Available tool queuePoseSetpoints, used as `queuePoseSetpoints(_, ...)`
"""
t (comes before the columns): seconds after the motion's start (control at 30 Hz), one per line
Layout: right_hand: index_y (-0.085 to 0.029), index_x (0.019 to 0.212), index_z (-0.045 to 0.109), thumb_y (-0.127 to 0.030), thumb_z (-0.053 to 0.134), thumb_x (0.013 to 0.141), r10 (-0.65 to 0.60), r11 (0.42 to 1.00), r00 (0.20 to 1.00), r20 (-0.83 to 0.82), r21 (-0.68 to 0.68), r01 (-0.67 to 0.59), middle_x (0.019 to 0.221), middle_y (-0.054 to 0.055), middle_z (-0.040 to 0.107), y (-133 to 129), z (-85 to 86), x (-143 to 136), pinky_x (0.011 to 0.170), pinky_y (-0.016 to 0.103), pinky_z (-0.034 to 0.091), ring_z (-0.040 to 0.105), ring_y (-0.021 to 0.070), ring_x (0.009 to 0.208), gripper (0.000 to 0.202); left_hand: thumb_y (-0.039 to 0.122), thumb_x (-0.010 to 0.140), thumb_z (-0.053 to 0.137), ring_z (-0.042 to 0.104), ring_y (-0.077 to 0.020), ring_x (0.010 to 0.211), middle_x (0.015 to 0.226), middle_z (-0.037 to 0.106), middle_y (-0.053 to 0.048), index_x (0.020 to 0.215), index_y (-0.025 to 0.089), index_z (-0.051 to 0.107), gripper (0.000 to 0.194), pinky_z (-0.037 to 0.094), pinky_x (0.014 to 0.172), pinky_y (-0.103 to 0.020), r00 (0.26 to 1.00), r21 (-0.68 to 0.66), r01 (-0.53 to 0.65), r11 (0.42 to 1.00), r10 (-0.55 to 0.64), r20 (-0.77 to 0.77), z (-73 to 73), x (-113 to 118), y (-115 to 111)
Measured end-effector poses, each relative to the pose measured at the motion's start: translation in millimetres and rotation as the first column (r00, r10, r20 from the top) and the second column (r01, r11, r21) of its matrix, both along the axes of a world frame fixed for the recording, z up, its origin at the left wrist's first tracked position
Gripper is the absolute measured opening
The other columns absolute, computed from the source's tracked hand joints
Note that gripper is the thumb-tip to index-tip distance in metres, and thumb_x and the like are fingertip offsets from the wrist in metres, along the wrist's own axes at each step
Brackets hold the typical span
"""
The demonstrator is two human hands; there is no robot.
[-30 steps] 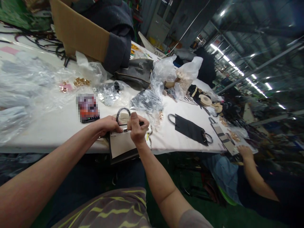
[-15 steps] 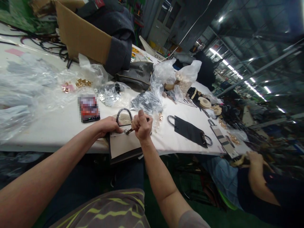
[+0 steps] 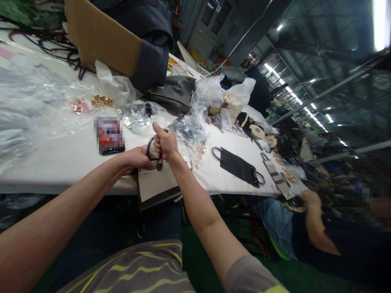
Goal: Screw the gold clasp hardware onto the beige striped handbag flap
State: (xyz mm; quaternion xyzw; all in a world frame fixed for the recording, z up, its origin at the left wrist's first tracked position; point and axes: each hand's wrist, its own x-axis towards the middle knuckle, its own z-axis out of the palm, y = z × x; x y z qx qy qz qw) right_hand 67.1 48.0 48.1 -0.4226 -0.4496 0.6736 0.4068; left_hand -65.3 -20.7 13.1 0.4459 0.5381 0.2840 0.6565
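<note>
My left hand (image 3: 139, 158) is closed on the top edge of the bag (image 3: 157, 187), by the foot of its black handle (image 3: 149, 149). My right hand (image 3: 166, 143) is curled tight around a tool (image 3: 159, 164), with my thumb up. The end of the tool points down at the top edge of the bag, close to my left fingers. I cannot tell if it touches. The bag is tan with dark sides. It is right in front of me, at the near edge of the white table (image 3: 76, 162), and its low part hangs past the edge, over my legs.

A phone (image 3: 111, 140) lies to the left of the handle. Past it are gold bits (image 3: 102, 100) and lots of clear plastic (image 3: 27, 97). Just past my right hand is a plastic bag with dark stuff inside (image 3: 189, 129). A black bag (image 3: 238, 166) lies flat on my right, and next to it is a striped bag (image 3: 278, 179). Another person's hand (image 3: 311, 198) is near that one. At the back stands a brown box (image 3: 105, 40) with dark cloth (image 3: 149, 61) hanging over its side.
</note>
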Motion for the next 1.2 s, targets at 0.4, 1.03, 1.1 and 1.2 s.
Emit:
queuePoseSetpoints(0.4, -0.028, 0.061, 0.03, -0.08, 0.077, 0.097, -0.172, 0.886, 0.966, -0.195, 0.399, 0.238, 0.054, -0.009, 0.026, -64, 0.2, 46, 0.04, 0.031, 0.02, 0.022, 0.0084, 0.042, 0.079, 0.027, 0.041, 0.091, 0.069, -0.0272, 0.074, 0.076, 0.076, -0.007, 0.071, 0.019, 0.077, 0.035, 0.051, 0.063, -0.032, 0.997, -0.016, -0.025, 1.0, 0.024, -0.074, -6.4, 2, 9)
queuePoseSetpoints(1.03, -0.03, 0.069, 0.027, -0.069, 0.077, 0.102, -0.094, 0.981, 0.99, -0.101, 0.159, 0.11, 0.053, -0.012, 0.026, -6, 19.4, 21, 0.037, 0.028, 0.016, 0.019, 0.0076, 0.042, 0.071, 0.028, 0.041, 0.091, 0.068, -0.0259, 0.07, 0.077, 0.078, -0.008, 0.071, 0.018, 0.077, 0.034, 0.053, 0.062, -0.032, 0.997, -0.006, -0.034, 0.999, 0.034, -0.072, 0.5, 4, 5)
queuePoseSetpoints(1.1, -0.029, 0.069, 0.028, -0.07, 0.078, 0.099, -0.064, 0.987, 0.994, -0.088, 0.145, 0.076, 0.052, -0.013, 0.027, -7, 17.6, 17, 0.037, 0.028, 0.016, 0.019, 0.0072, 0.042, 0.072, 0.027, 0.041, 0.09, 0.068, -0.0249, 0.069, 0.076, 0.078, -0.008, 0.07, 0.018, 0.078, 0.033, 0.052, 0.062, -0.031, 0.998, -0.006, -0.035, 0.999, 0.034, -0.054, 0.7, 4, 4)
queuePoseSetpoints(1.2, -0.029, 0.068, 0.028, -0.071, 0.08, 0.098, -0.048, 0.984, 0.995, -0.091, 0.166, 0.063, 0.051, -0.013, 0.028, -13, 16.0, 16, 0.037, 0.028, 0.016, 0.019, 0.0068, 0.041, 0.073, 0.026, 0.04, 0.09, 0.069, -0.0261, 0.071, 0.078, 0.079, -0.009, 0.07, 0.018, 0.077, 0.033, 0.053, 0.063, -0.032, 0.998, -0.027, -0.027, 0.999, 0.025, -0.053, -0.7, 3, 5)
